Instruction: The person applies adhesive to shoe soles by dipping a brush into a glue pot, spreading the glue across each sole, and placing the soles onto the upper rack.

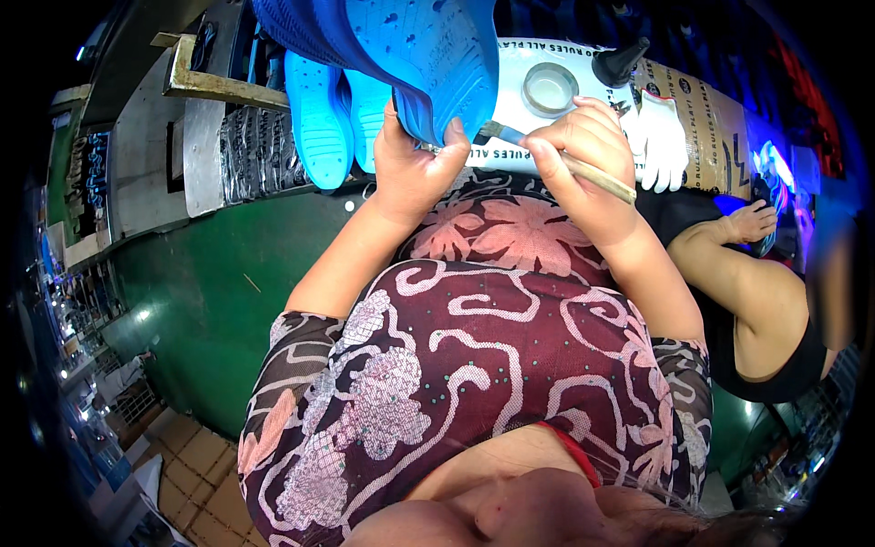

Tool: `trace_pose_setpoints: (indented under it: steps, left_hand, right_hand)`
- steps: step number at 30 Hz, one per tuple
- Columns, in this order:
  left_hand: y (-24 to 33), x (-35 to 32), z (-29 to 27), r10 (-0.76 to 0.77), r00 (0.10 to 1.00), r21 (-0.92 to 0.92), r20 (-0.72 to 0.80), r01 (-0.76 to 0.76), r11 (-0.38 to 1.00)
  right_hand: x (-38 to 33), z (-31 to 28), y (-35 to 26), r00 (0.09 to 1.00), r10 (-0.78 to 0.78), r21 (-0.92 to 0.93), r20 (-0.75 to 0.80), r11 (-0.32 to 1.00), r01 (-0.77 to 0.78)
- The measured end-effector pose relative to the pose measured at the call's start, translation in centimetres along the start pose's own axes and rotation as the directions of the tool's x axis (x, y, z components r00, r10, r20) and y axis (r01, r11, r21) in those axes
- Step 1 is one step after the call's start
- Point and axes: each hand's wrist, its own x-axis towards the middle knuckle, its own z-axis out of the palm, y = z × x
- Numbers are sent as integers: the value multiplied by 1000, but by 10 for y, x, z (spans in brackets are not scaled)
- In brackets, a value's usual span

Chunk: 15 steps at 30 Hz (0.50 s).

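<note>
My left hand (pixel 415 169) grips the lower edge of a bright blue foam shoe (pixel 428 55), thumb at the front and the other fingers partly hidden behind it. In my right hand (pixel 588 150) is a flat brush (pixel 597 175) with a pale wooden handle, held like a pen. Its bristle end points left, close to the shoe's edge; I cannot tell if they touch. More blue foam shoe parts (pixel 319 132) lie on the bench to the left of my left hand. Just beyond my right hand, a small round clear dish (pixel 550 88) rests on a white printed sheet (pixel 510 159).
A black cone-shaped thing (pixel 622 64) stands behind the dish. White gloves (pixel 661 141) lie at the bench edge on brown printed cardboard (pixel 711 137). A wooden bar (pixel 223 87) juts out at left. At right, a co-worker's arm (pixel 752 273) reaches toward the bench. The floor (pixel 200 301) is green.
</note>
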Motion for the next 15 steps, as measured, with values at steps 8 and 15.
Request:
trace_pose_setpoints:
  steps: [8, 15]
  left_hand:
    - [1, -1, 0, -96, 995, 18, -36, 97, 995]
    - [3, 2, 3, -48, 997, -2, -68, 48, 999]
  right_hand:
    - [-2, -3, 0, 1000, -16, -19, -7, 1000, 16]
    - [-6, -1, 4, 999, -33, -32, 13, 999, 33]
